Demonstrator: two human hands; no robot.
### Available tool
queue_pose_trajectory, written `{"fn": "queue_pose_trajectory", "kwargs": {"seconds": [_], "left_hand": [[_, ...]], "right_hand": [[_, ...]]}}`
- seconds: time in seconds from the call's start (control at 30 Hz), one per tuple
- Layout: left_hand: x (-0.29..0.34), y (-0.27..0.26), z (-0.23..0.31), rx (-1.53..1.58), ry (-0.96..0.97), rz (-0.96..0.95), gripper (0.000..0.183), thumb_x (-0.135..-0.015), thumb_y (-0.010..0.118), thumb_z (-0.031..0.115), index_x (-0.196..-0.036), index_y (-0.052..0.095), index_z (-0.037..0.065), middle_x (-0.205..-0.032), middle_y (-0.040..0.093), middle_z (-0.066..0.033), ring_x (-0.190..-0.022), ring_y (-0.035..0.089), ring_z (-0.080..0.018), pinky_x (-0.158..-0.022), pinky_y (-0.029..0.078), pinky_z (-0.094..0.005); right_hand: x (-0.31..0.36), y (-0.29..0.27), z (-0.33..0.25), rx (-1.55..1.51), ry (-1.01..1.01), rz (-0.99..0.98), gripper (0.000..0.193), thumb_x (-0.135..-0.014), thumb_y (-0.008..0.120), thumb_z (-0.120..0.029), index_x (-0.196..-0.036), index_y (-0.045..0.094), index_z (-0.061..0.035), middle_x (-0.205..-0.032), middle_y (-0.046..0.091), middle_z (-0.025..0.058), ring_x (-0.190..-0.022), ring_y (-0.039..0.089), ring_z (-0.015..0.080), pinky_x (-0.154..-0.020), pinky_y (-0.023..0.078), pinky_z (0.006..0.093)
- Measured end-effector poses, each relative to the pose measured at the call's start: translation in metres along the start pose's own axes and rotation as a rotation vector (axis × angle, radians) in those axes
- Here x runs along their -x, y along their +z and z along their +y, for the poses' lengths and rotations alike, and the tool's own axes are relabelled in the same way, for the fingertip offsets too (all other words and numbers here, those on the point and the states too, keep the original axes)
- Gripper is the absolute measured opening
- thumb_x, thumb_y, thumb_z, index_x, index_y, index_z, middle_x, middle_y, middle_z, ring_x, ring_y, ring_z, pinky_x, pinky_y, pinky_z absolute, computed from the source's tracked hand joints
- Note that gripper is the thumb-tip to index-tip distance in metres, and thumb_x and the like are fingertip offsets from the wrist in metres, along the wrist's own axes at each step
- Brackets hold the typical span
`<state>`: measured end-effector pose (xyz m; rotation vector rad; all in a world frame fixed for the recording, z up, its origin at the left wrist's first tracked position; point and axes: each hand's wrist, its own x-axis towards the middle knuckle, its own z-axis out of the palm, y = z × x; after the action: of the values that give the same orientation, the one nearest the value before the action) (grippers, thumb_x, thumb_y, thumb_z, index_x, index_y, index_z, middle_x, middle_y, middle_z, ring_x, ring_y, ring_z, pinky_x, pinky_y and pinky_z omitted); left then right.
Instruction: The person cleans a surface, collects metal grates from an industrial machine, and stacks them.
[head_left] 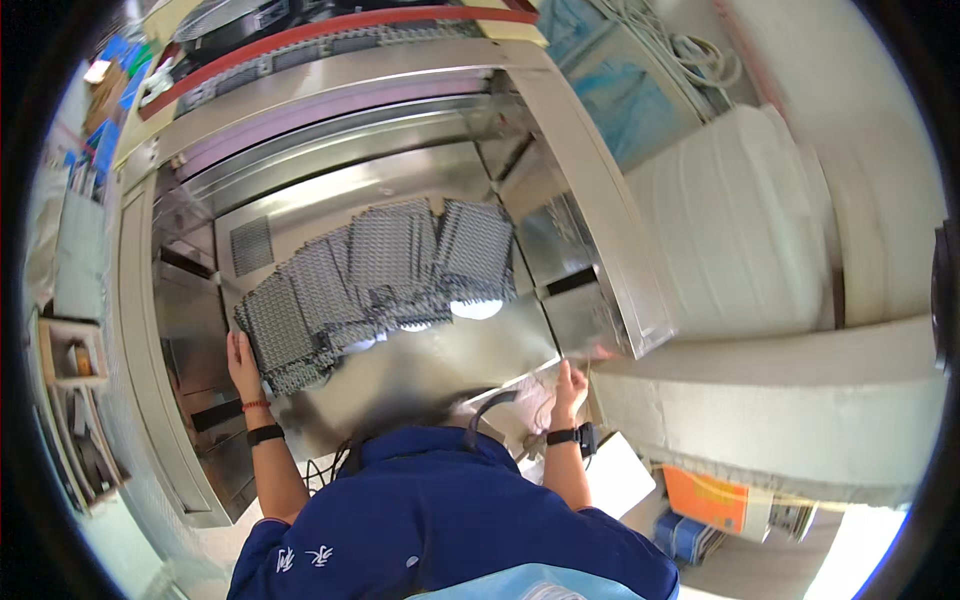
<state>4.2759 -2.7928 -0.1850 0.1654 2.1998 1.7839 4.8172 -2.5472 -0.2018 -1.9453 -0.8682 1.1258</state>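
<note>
Several stacks of grey sheets with a fine bumpy grid pattern (390, 245) lie fanned and overlapping on a shiny metal surface (440, 355) inside a metal-framed enclosure. My left hand (243, 368) is at the left end of the row, fingers stretched out along the edge of the leftmost stack (275, 325). Whether it touches that stack is hard to tell. By the front right corner of the metal surface is my right hand (569, 392), its fingers curled with one digit pointing up. What those fingers close on, if anything, is hidden.
The metal frame (590, 220) surrounds the work surface. A small grey mesh patch (251, 246) is at its back left. A red bar (330, 45) crosses the far side. White covered bulk (730, 225) stands to the right, and a wooden box (75, 352) to the left.
</note>
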Motion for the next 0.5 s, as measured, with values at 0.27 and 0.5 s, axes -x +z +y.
{"fn": "queue_pose_trajectory", "kwargs": {"seconds": [0.27, 0.5], "left_hand": [[0.014, -0.005, -0.004, -0.039, 0.049, 0.133, 0.065, -0.089, 0.053, 0.038, -0.133, 0.033, -0.006, -0.133, 0.041, -0.0195, -0.121, 0.042, -0.0231, -0.099, 0.032, -0.03], [0.078, -0.021, -0.013, -0.124, 0.175, 0.149, 0.066, -0.087, 0.057, 0.039, -0.128, 0.037, -0.008, -0.132, 0.04, -0.0228, -0.119, 0.043, -0.0272, -0.098, 0.033, -0.0329]], "right_hand": [[-0.024, 0.026, -0.086, -0.351, -0.562, 0.123, 0.031, -0.064, 0.08, -0.013, -0.086, 0.062, 0.0022, -0.08, 0.063, 0.0065, -0.074, 0.056, 0.0149, -0.075, 0.042, 0.0274], [-0.007, 0.017, -0.09, -0.292, -0.644, 0.209, 0.029, -0.06, 0.08, -0.004, -0.081, 0.062, 0.0032, -0.083, 0.067, 0.0113, -0.076, 0.062, 0.0197, -0.073, 0.048, 0.0311]]}}
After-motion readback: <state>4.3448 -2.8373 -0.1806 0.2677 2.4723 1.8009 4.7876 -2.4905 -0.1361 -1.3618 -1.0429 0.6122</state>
